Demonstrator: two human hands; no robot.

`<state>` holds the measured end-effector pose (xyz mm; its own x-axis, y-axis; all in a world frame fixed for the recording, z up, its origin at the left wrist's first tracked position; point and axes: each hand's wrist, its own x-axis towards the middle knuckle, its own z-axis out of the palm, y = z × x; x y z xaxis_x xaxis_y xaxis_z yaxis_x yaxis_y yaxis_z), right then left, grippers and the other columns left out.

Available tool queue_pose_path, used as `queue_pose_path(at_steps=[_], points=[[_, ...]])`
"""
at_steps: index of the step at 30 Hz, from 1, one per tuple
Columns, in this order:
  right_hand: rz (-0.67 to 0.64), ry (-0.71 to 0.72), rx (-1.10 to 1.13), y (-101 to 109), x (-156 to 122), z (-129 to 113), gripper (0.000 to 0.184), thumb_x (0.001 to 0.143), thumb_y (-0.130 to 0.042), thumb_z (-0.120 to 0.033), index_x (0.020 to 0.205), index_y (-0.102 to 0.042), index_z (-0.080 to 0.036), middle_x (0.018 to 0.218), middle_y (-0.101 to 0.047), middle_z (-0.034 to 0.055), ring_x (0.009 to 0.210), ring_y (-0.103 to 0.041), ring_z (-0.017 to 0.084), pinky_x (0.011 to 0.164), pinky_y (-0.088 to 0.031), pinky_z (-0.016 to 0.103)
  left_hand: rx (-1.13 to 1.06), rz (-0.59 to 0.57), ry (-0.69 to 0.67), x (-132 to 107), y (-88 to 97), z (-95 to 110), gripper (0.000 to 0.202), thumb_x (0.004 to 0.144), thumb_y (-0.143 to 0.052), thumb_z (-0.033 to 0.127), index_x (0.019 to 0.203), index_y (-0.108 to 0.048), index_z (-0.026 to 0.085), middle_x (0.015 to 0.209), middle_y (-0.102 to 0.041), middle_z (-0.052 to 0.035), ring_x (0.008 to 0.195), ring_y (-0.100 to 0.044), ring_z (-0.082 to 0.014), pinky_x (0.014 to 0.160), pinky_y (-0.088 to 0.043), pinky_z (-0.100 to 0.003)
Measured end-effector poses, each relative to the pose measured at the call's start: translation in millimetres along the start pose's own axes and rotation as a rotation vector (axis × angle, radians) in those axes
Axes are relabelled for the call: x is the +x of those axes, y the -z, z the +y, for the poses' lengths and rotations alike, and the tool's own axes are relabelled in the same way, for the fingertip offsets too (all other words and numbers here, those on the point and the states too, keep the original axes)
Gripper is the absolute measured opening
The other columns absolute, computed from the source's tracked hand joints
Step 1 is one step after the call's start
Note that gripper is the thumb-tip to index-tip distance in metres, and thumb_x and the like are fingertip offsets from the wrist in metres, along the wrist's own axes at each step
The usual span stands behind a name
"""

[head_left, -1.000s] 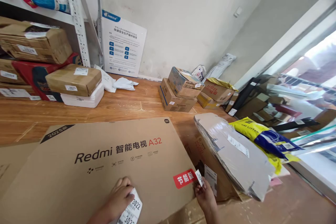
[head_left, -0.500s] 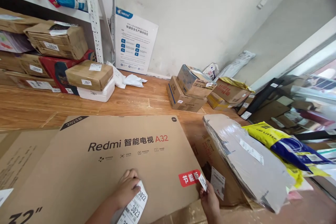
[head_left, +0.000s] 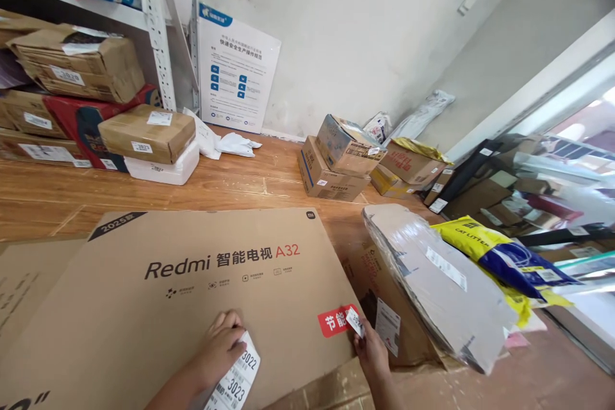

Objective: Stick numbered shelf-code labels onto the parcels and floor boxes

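A large brown Redmi television box (head_left: 192,314) fills the lower middle of the view. Over its face, my left hand (head_left: 221,347) is closed on a strip of white number labels (head_left: 235,379), with 3022 and 3023 printed on it. Near the box's right edge, my right hand (head_left: 372,352) pinches a single small white label (head_left: 355,321) between thumb and fingers. That label overlaps the right part of the red sticker (head_left: 331,322) on the box. I cannot tell whether it touches the cardboard.
Right of the television box lie a plastic-wrapped flat package (head_left: 432,269) and a yellow and blue cat litter bag (head_left: 500,256). Stacked cartons (head_left: 336,170) stand by the wall. A white shelf (head_left: 156,32) with parcels is at the left, beside a leaning poster (head_left: 235,70).
The view has shifted slightly, so most things sit further left. My right hand has brought the small label inward, over more of the red sticker. My left hand keeps its hold on the strip.
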<state>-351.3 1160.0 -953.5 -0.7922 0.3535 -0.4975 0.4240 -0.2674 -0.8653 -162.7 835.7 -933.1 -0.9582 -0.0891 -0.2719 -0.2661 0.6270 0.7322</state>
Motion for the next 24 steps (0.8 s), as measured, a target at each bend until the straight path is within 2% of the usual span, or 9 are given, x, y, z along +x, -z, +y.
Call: queue_pose_path(at_steps=[5,9,12,16,19,24], points=[[-0.014,0.082,0.039,-8,4,-16,0.036,0.046,-0.081,-0.034,0.072,-0.061,-0.021,0.056,-0.061,-0.0055,0.045,-0.053,0.011,0.043,-0.046,0.024,-0.002,0.013,-0.023,3,-6.7,-8,0.018,0.083,-0.045,0.025,0.070,-0.056,0.020,0.095,-0.055,-0.0015,0.099,-0.047,-0.0201,0.092,-0.040,-0.037],[-0.026,0.141,0.030,-13,8,-28,0.036,0.045,-0.082,-0.037,0.065,-0.056,-0.021,0.050,-0.057,-0.0072,0.044,-0.051,0.010,0.044,-0.045,0.023,0.007,0.036,-0.031,3,-13.5,-15,0.019,0.086,-0.045,0.028,0.073,-0.057,0.021,0.096,-0.056,-0.0021,0.098,-0.048,-0.0206,0.091,-0.041,-0.037],[-0.067,0.158,-0.012,-25,11,-28,0.041,0.041,-0.085,-0.038,0.058,-0.052,-0.020,0.046,-0.055,-0.0075,0.042,-0.048,0.009,0.042,-0.042,0.022,0.026,0.087,-0.068,0,-22.0,-23,0.025,0.089,-0.042,0.036,0.077,-0.058,0.022,0.095,-0.057,-0.0024,0.095,-0.050,-0.0208,0.086,-0.043,-0.036],[-0.128,0.169,-0.056,-59,20,-24,0.044,0.038,-0.086,-0.040,0.057,-0.052,-0.019,0.045,-0.055,-0.0066,0.044,-0.050,0.009,0.044,-0.043,0.021,0.072,0.186,-0.211,-3,-37.1,-42,0.029,0.092,-0.040,0.044,0.083,-0.059,0.024,0.093,-0.058,-0.0026,0.090,-0.051,-0.0202,0.081,-0.044,-0.034],[-0.146,0.183,-0.081,-91,33,-21,0.045,0.039,-0.087,-0.039,0.060,-0.054,-0.017,0.047,-0.057,-0.0056,0.046,-0.053,0.010,0.046,-0.046,0.021,0.100,0.183,-0.285,-2,-45.6,-56,0.026,0.091,-0.043,0.044,0.087,-0.061,0.026,0.095,-0.059,-0.0029,0.090,-0.052,-0.0205,0.081,-0.044,-0.033],[-0.070,0.223,-0.102,-130,59,-17,0.047,0.040,-0.088,-0.038,0.064,-0.054,-0.017,0.048,-0.057,-0.0059,0.045,-0.055,0.010,0.044,-0.046,0.021,0.123,0.228,-0.336,1,-53.3,-69,0.026,0.088,-0.046,0.046,0.093,-0.064,0.029,0.099,-0.061,-0.0038,0.095,-0.053,-0.0225,0.082,-0.046,-0.033]])
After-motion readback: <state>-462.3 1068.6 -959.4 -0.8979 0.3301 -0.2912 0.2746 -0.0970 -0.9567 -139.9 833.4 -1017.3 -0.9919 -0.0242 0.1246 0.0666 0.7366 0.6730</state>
